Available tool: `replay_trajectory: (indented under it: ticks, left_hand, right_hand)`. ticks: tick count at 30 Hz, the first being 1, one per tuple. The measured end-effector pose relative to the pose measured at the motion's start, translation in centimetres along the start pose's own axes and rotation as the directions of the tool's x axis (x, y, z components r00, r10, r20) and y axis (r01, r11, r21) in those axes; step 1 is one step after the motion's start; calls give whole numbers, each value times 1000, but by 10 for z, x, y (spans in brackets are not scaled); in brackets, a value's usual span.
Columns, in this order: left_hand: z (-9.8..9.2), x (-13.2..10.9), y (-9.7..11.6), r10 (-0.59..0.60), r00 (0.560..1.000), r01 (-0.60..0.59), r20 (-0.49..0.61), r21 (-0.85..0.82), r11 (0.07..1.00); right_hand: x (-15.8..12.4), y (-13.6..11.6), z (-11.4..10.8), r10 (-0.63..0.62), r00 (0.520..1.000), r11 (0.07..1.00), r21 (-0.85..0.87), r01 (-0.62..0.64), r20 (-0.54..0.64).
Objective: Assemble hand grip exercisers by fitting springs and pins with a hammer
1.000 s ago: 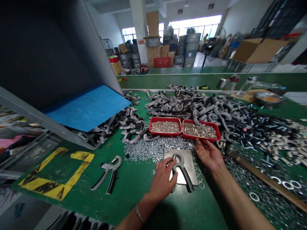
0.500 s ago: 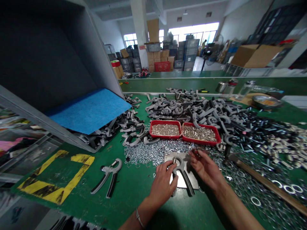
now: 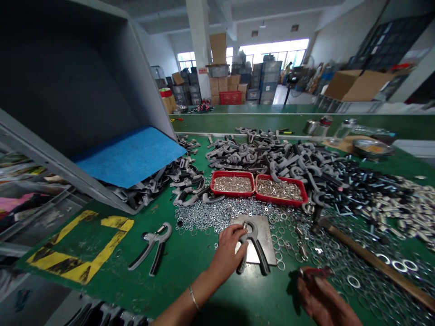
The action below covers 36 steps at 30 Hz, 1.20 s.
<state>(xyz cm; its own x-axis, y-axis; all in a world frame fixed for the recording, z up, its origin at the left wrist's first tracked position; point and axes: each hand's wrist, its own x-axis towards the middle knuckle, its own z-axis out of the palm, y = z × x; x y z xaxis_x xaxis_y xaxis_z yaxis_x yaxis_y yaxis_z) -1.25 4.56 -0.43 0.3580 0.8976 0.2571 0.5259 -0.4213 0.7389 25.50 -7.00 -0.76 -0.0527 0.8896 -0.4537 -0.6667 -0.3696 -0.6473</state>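
Observation:
My left hand (image 3: 228,248) is closed on a grey-and-black hand grip strengthener (image 3: 261,256), near its curved top. The hand grip lies on a square metal plate (image 3: 270,244), its two handles pointing toward me. My right hand (image 3: 321,296) is low at the right, apart from the plate, its fingers curled round a small tool with red and metallic parts, too blurred to name. A second hand grip (image 3: 158,246), with a spring across its top, lies on the green bench to the left. Small nuts (image 3: 207,218) are spread behind the plate.
Two red trays (image 3: 232,195) of small metal parts stand behind the plate, before a pile of grey handles (image 3: 251,154). A hammer (image 3: 370,256) lies among metal rings at the right. A tipped grey bin (image 3: 139,81) with blue sheet (image 3: 136,156) stands left.
My right hand has moved from beside the hand grip down and right, toward me, with the blurred tool in its fingers. My left hand has stayed on the hand grip.

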Motion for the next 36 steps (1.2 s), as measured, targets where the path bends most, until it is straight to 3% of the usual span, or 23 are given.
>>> replay_trajectory:
  ticks: [2, 5, 10, 13, 17, 25, 27, 29, 32, 34, 36]
  left_hand:
    - [0, 9, -3, -28, 998, 22, -57, -106, 994]
    - [-8, 21, -8, -103, 982, 70, -159, -201, 977]
    - [-35, 13, -14, -135, 958, 99, -253, -150, 984]
    - [-41, -6, -15, -109, 973, 87, -205, -113, 990]
    - [-33, -23, -8, -11, 997, 13, -77, 25, 1000]
    - [-17, -14, 7, 41, 997, -51, 58, 185, 981]
    - [-23, -7, 5, 37, 995, -54, 92, 186, 981]
    - [-35, 4, 0, 34, 992, -59, 120, 207, 977]
    - [-63, 39, -10, 62, 990, -105, 130, 357, 928]
    - [-81, 74, -16, 78, 990, -126, 115, 499, 857]
    - [-92, 114, -23, 78, 991, -127, 110, 570, 812]
  right_hand:
    - [22, -9, 3, -25, 1000, 1000, -8, 25, -7]
    - [57, -27, 27, -156, 988, 979, -137, 153, -12]
    - [77, -41, 66, -269, 963, 919, -290, 267, 36]
    - [73, -38, 65, -309, 950, 873, -386, 298, 33]
    - [65, -36, 52, -305, 952, 848, -451, 278, 14]
    - [61, -37, 66, -205, 975, 778, -590, 215, 85]
    - [67, -39, 63, -82, 995, 656, -748, 98, 58]
    - [75, -48, 54, -26, 1000, 415, -909, 23, 14]
    - [86, -79, 46, -201, 978, 25, -998, 52, 46]
    - [95, -105, 54, -343, 929, -144, -985, 94, 138]
    - [107, -123, 75, -380, 873, -299, -934, 196, 305]
